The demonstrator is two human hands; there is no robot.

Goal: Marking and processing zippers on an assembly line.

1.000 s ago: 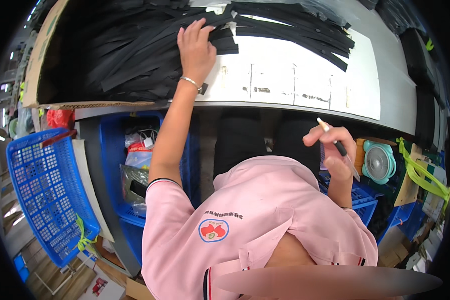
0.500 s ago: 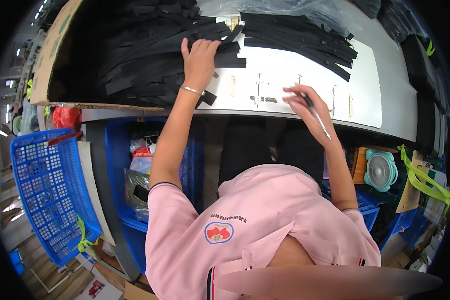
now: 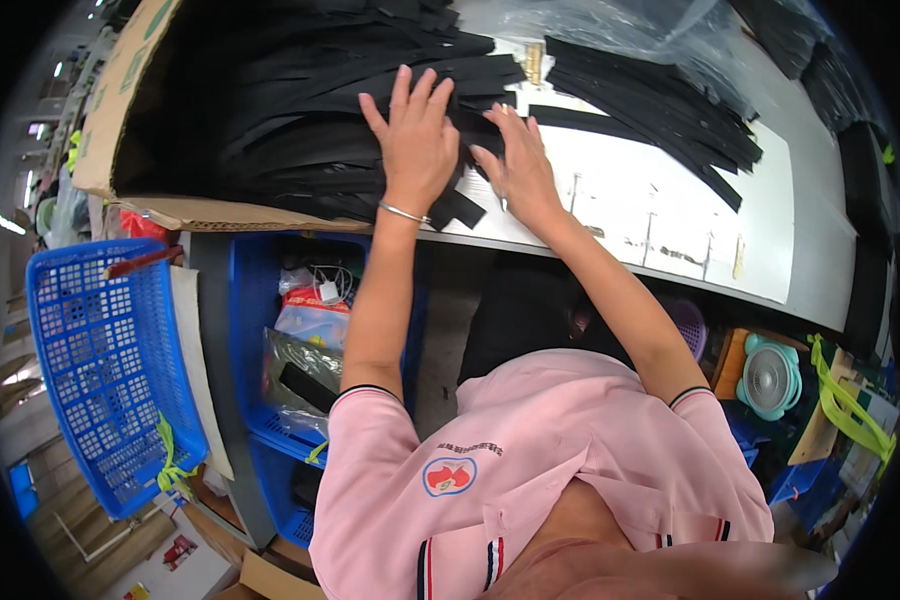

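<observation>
A large heap of black fabric strips (image 3: 300, 130) spills out of a cardboard box (image 3: 135, 100) at the left of the worktable. My left hand (image 3: 417, 140) lies over the right ends of this heap, palm down with fingers spread. Close beside it, my right hand (image 3: 526, 170) reaches to the strip ends with its fingers partly bent. A pen (image 3: 504, 204) is still held in the right hand; only a short silvery piece shows below the palm. Further right, a smaller row of black strips (image 3: 650, 100) rests on a white sheet (image 3: 610, 190) with dark marks.
Clear plastic film (image 3: 650, 35) lies along the table's far side. A blue basket (image 3: 115, 380) stands at the left, and a blue crate (image 3: 255, 330) with bags sits under the table. At the right is a small teal fan (image 3: 769, 377). Dark bundles (image 3: 860, 200) line the right edge.
My right hand has moved left from over the white sheet to the strip ends beside my left hand. The left hand stays on the heap, its fingers more spread. The view has shifted slightly.
</observation>
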